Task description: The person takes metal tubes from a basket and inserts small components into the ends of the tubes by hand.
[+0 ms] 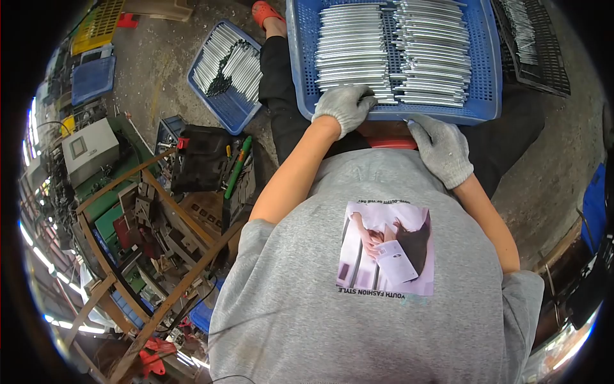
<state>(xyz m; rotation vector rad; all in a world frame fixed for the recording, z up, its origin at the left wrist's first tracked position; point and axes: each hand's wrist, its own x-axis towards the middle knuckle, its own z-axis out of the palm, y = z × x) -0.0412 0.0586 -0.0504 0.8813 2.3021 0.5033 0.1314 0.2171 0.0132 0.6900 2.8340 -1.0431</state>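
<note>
A blue plastic basket [396,114] sits in front of me, holding two side-by-side stacks of shiny metal rods [432,54]. My left hand [344,105], in a grey knit glove, lies over the basket's near left corner. Its thumb and forefinger are apart, with the fingertips by the near ends of the left stack. Just below the near wall is my right hand [442,147], gloved too, with its fingers pressed together. A small bright tip shows at those fingertips; what it belongs to is hidden. Something red [390,143] shows between the hands, under the basket.
Another blue basket [238,121] with rods and dark pieces stands on the floor to the left. A dark crate [543,77] with rods is at the right. Left of me are a black toolbox [198,160], a green tool [238,168], a wooden frame [173,310] and a grey box [93,153].
</note>
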